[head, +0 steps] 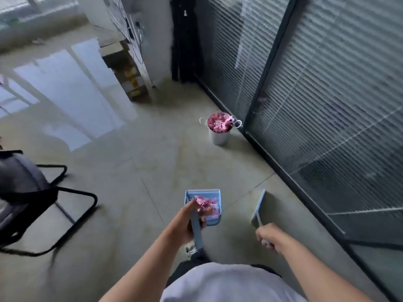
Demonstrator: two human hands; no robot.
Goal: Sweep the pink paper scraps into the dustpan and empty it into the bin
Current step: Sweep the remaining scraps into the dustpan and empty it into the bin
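Glossy grey floor [135, 171], blinds-covered glass partition [327, 94], metal bin [219, 136] beside it, left hand [188, 223] gripped blue dustpan [212, 219] of pink paper scraps [206, 202], right hand [270, 237] gripped brush [258, 207], black chair [32, 197] at left.

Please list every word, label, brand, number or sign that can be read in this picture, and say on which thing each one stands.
None can be read.
Boxes by the wall: yellow marks, too blurred to read.
Papers on the wall: blurred, no text legible.
Dustpan, brush, bin: no label visible.
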